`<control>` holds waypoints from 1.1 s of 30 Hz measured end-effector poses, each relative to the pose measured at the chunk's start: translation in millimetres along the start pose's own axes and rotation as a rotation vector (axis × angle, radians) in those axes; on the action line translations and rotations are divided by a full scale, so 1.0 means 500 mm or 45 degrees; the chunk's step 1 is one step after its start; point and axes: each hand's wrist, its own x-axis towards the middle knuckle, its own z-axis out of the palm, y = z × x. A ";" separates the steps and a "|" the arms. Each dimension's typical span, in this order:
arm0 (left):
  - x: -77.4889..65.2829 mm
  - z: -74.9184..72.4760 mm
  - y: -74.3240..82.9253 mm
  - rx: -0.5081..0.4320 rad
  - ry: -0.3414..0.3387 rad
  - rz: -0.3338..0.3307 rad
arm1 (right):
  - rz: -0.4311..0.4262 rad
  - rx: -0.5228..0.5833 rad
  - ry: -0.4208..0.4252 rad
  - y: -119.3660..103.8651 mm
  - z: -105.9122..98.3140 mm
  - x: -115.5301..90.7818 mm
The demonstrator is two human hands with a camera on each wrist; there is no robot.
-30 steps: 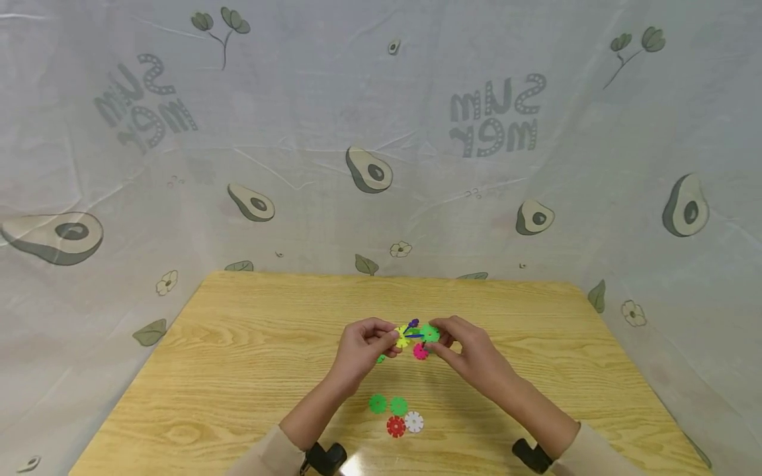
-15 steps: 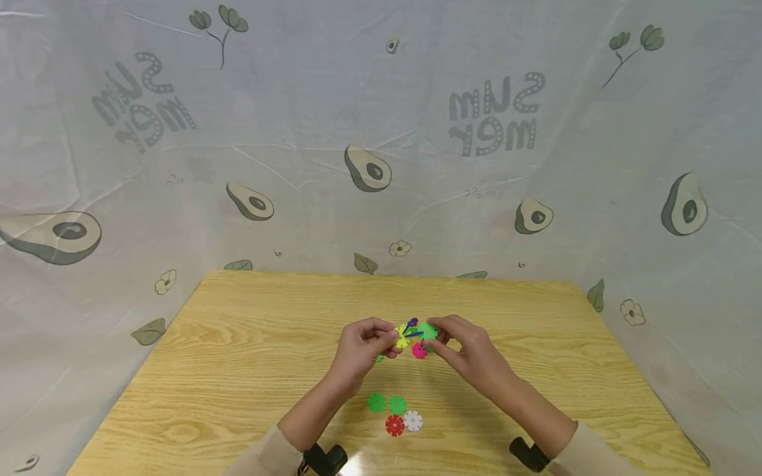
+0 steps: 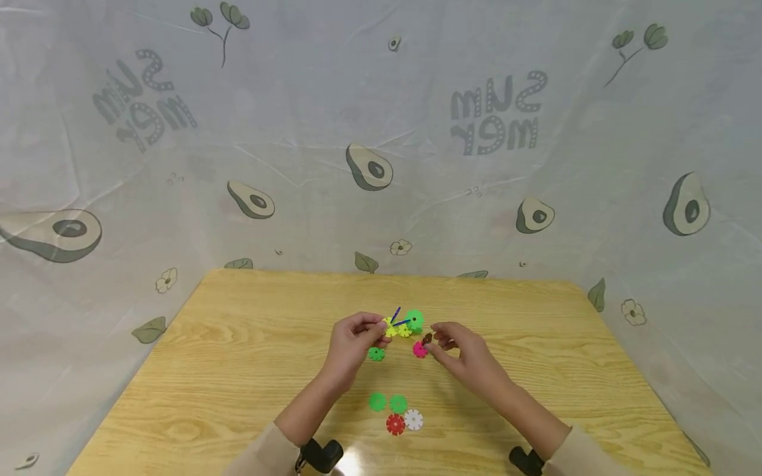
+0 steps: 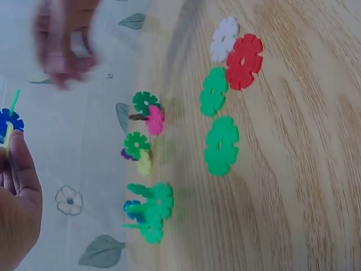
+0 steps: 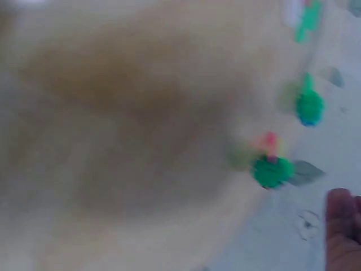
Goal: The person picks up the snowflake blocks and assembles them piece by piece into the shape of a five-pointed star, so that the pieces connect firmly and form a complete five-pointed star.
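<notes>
My left hand [image 3: 350,344] pinches a yellow notched disc [image 3: 389,326] between thumb and fingers. Joined to it are blue discs [image 4: 10,121] seen nearly edge-on and a green disc [image 3: 414,318] at the far end. In the left wrist view the left hand [image 4: 18,203] is partly cut off at the edge. Facing it, my right hand [image 3: 470,354] has loosely bent fingers with nothing between them; it is blurred in the left wrist view. In the head view its fingertips overlap a brown disc [image 3: 427,338], which the left wrist view shows joined to a pink disc [image 4: 155,119] on the table.
Joined discs stand on the wooden table [image 3: 268,330]: a green one [image 4: 136,144] with yellow and purple, and a green cluster [image 4: 161,200] with blue. Nearer lie two loose green discs [image 3: 378,401], a red disc [image 3: 395,424] and a white disc [image 3: 413,419]. A patterned curtain [image 3: 381,99] surrounds the table.
The right hand has let go of the green disc. The left hand has drawn the joined discs a little left and away, uncovering the brown disc and more of the green cluster.
</notes>
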 end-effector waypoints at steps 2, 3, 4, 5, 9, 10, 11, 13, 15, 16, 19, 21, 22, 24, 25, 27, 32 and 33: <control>0.001 -0.004 0.000 -0.005 0.003 0.003 | 0.123 -0.011 -0.095 0.015 0.015 -0.007; 0.000 -0.005 0.000 -0.009 0.002 0.002 | 0.182 -0.018 -0.139 0.022 0.023 -0.010; 0.000 -0.007 0.001 -0.013 0.000 -0.003 | 0.229 -0.031 -0.170 0.028 0.031 -0.013; 0.000 -0.008 0.001 -0.016 -0.002 -0.007 | 0.263 -0.044 -0.186 0.034 0.039 -0.014; 0.000 -0.010 0.000 -0.013 -0.006 -0.017 | 0.302 -0.098 -0.182 0.050 0.061 -0.012; 0.001 -0.010 -0.001 -0.014 -0.004 -0.018 | 0.297 -0.118 -0.174 0.053 0.065 -0.010; 0.002 -0.010 -0.002 -0.014 -0.003 -0.019 | 0.296 -0.127 -0.170 0.056 0.067 -0.006; 0.002 -0.010 -0.002 -0.021 0.000 -0.025 | 0.298 -0.145 -0.154 0.062 0.073 0.001; 0.003 -0.011 -0.003 -0.024 0.000 -0.019 | 0.304 -0.160 -0.138 0.068 0.077 0.011; 0.004 -0.011 -0.003 -0.029 0.002 -0.022 | 0.313 -0.163 -0.129 0.070 0.079 0.016; 0.004 -0.011 -0.003 -0.039 0.001 -0.019 | 0.334 -0.179 -0.111 0.077 0.084 0.032; 0.005 -0.010 -0.002 -0.050 0.002 -0.022 | 0.348 -0.189 -0.109 0.081 0.087 0.041; 0.005 -0.009 -0.002 -0.058 0.001 -0.023 | 0.354 -0.193 -0.109 0.083 0.089 0.046; 0.004 -0.009 -0.002 -0.064 -0.002 -0.021 | 0.353 -0.211 -0.111 0.085 0.093 0.054; 0.004 -0.008 -0.002 -0.063 -0.005 -0.017 | 0.351 -0.223 -0.111 0.086 0.095 0.058; 0.004 -0.007 -0.001 -0.068 -0.001 -0.018 | 0.338 -0.243 -0.106 0.088 0.098 0.064; 0.006 -0.003 0.000 -0.069 0.013 -0.026 | 0.307 -0.266 -0.106 0.088 0.099 0.077; 0.007 -0.003 0.000 -0.067 0.012 -0.029 | 0.302 -0.264 -0.107 0.089 0.098 0.078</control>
